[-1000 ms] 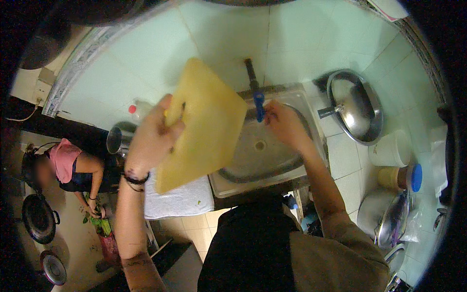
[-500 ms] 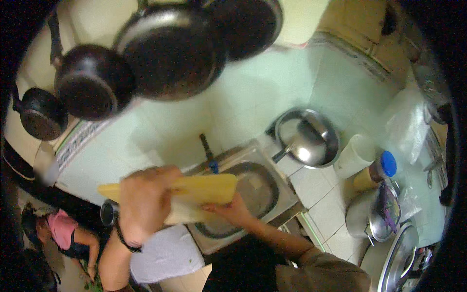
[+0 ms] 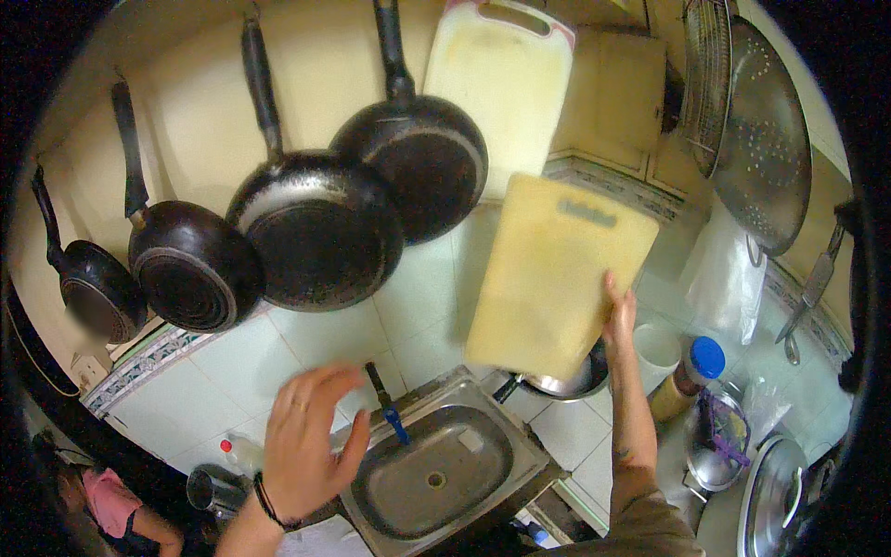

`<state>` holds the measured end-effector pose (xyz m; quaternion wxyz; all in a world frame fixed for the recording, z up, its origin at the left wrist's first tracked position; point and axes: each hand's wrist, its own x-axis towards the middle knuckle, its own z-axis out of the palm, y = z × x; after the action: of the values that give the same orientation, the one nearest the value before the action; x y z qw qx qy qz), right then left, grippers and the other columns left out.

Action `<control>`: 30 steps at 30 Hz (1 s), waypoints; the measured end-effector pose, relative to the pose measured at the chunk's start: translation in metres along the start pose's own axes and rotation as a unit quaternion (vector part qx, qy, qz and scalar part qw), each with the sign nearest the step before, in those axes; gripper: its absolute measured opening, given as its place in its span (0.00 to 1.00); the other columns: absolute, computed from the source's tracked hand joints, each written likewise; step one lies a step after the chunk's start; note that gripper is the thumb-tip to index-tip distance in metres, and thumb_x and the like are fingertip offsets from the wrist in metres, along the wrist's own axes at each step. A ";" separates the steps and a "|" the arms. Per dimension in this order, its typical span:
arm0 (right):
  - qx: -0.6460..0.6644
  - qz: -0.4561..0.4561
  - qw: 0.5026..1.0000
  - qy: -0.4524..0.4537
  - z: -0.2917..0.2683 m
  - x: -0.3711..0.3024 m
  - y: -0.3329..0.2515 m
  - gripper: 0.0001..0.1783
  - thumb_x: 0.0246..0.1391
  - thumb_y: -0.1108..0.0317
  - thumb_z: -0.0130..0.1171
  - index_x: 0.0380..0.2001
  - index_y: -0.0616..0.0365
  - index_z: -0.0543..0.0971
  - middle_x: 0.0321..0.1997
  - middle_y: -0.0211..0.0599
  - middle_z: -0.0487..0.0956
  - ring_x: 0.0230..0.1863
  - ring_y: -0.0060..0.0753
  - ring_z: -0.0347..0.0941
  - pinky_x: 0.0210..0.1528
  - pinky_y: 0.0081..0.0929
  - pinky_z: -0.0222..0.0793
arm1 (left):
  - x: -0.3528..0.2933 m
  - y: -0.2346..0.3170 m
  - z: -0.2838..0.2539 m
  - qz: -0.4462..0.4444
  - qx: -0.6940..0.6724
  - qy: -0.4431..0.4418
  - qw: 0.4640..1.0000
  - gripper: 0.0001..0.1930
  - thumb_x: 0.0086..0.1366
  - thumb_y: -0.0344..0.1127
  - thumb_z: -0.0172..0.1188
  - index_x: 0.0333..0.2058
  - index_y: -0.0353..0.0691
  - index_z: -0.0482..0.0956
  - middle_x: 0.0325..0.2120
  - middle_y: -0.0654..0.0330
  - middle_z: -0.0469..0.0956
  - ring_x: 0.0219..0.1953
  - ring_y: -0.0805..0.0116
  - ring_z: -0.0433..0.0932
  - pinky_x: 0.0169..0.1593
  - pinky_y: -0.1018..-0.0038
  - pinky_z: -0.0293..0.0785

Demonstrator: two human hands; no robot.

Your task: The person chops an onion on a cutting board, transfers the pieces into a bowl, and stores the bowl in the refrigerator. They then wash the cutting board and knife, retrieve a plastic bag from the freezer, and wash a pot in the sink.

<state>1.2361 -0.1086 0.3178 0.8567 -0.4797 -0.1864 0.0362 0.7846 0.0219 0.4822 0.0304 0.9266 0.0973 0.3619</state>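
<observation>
My right hand (image 3: 620,311) is closed on the right edge of a yellow cutting board (image 3: 557,278), its thumb lying on the near face. The board is lifted and tilted, with its slotted handle end up, just below a white cutting board (image 3: 501,84) hanging on the wall. Left of the sink tap (image 3: 393,422), my left hand (image 3: 306,446) is raised with nothing in it, thumb apart from the fingers. Under both hands lies a steel sink (image 3: 399,492). Partly hidden behind the yellow board is a metal pan (image 3: 585,381) on the tiled counter.
Dark frying pans (image 3: 316,241) hang along the wall at upper left. A blue-lidded jar (image 3: 707,357), a pale container (image 3: 657,348) and steel pots (image 3: 770,501) crowd the right side. A perforated metal disc (image 3: 766,139) hangs at far right. Another person in pink (image 3: 111,501) is at lower left.
The yellow cutting board has gone from above the sink, where both hands were at it, up and right toward the wall. My left hand has let go. My view has tilted upward.
</observation>
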 end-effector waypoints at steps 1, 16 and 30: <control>0.008 -0.022 1.000 0.006 0.003 0.024 -0.008 0.24 0.54 0.59 0.62 0.49 0.64 0.73 0.50 0.38 0.75 0.49 0.29 0.70 0.52 0.28 0.64 | 0.021 -0.005 0.000 0.045 0.032 0.001 0.998 0.18 0.52 0.26 0.61 0.44 0.36 0.71 0.45 0.50 0.72 0.48 0.50 0.71 0.52 0.60 0.67; -0.052 -0.146 0.988 -0.018 0.156 0.215 -0.103 0.35 0.47 0.56 0.69 0.52 0.69 0.71 0.53 0.47 0.75 0.54 0.37 0.70 0.57 0.30 0.62 | 0.369 -0.032 0.079 0.031 0.342 -0.115 0.932 0.40 0.71 0.56 0.21 0.29 0.37 0.83 0.31 0.46 0.80 0.45 0.52 0.77 0.68 0.52 0.39; -0.160 -0.214 0.962 -0.051 0.288 0.221 -0.157 0.35 0.41 0.47 0.70 0.45 0.65 0.77 0.41 0.44 0.80 0.43 0.36 0.76 0.48 0.32 0.69 | 0.242 -0.002 0.042 0.191 0.260 0.002 0.946 0.19 0.66 0.49 0.48 0.34 0.39 0.79 0.32 0.53 0.79 0.42 0.57 0.76 0.64 0.52 0.52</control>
<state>1.3207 0.0933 0.6479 0.7462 -0.5567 -0.3313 -0.1534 0.9869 0.0730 0.6125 -0.2820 0.9026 0.0094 0.3251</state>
